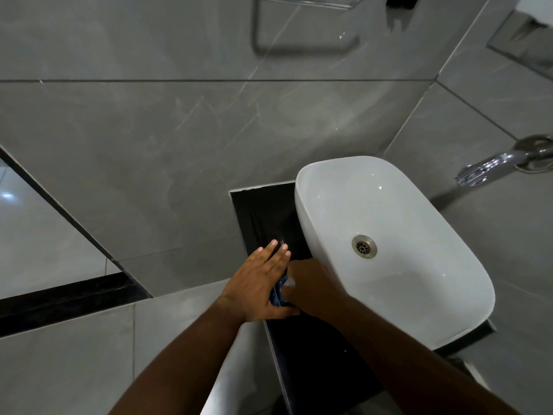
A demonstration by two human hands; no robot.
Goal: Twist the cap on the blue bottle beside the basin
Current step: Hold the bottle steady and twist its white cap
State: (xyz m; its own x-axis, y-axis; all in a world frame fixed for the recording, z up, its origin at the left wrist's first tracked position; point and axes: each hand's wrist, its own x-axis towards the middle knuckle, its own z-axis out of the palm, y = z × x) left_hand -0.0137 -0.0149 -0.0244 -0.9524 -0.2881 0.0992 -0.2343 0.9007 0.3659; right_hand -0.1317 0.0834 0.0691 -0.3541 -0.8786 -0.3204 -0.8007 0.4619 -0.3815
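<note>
Blue bottle point(276, 292): stands on the black counter point(314, 339), near its left edge, just beside the white basin point(389, 205); only a sliver shows between my hands. Cap: hidden under my right hand. Left hand point(257, 286): fingers spread and straight, palm and thumb braced against the bottle's side. Right hand point(311, 286): curled over the bottle's top; whether it pinches the cap I cannot tell. Method, as I judge it: steady the body with the left, turn only the cap with the right, keep the bottle upright.
</note>
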